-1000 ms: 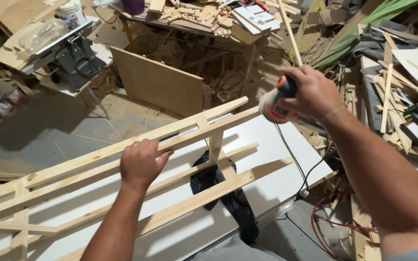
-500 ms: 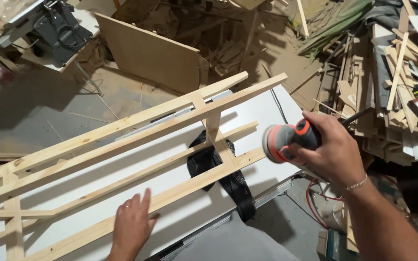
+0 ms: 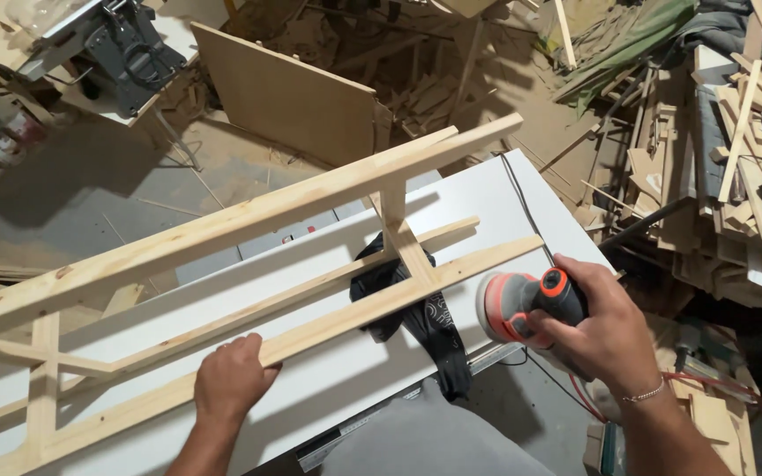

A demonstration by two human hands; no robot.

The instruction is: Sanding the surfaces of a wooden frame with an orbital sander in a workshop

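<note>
One wooden frame point(image 3: 249, 264) made of long slats is lying across one white table point(image 3: 496, 198). The left hand point(image 3: 231, 379) is resting on the near slat, with its fingers curled over the slat's far edge. The right hand point(image 3: 606, 322) is gripping one round grey and orange sander point(image 3: 522, 304), fingers wrapped tight around it, just off the frame's right end. One black cloth point(image 3: 434, 330) is lying under the frame. One flat board point(image 3: 288, 101) is leaning behind the table. A heap of wood scraps point(image 3: 716, 167) is sitting on the right. No boxes or bins are showing clearly.
</note>
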